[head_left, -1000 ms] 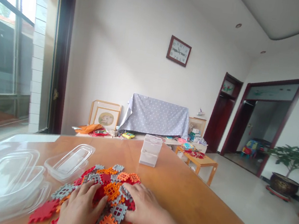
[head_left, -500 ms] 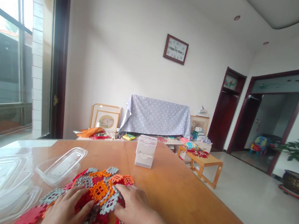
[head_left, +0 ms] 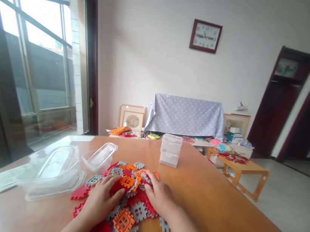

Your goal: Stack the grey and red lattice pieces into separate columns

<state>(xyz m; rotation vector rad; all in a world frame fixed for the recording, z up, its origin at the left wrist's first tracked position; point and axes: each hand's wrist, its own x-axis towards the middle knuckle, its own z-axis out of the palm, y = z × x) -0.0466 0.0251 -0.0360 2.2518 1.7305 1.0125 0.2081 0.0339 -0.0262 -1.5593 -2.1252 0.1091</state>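
A heap of interlocking plastic building tiles with notched edges, in orange, red and grey, lies on the wooden table. My left hand [head_left: 104, 197] rests on the heap's left side, thumb and fingers apart. Close to its fingertips is an orange window tile [head_left: 127, 182]. On the far right side of the heap, my right hand [head_left: 161, 196] touches the tiles with its fingers spread. Between and below the hands lie another orange tile [head_left: 123, 222], a grey window tile [head_left: 139, 211] and several red ones. Tiles under the palms are hidden.
Clear plastic containers [head_left: 52, 175] stand at the left, with a smaller clear tub [head_left: 99, 158] beside the heap. A lidded translucent box [head_left: 170, 151] stands behind the heap. Pale papers [head_left: 6, 180] lie on the table's left. Beyond it is a low wooden stand [head_left: 239, 169].
The view has turned left and tipped down, so everything sits further right. Both hands stay on the heap; more tiles show between and below them.
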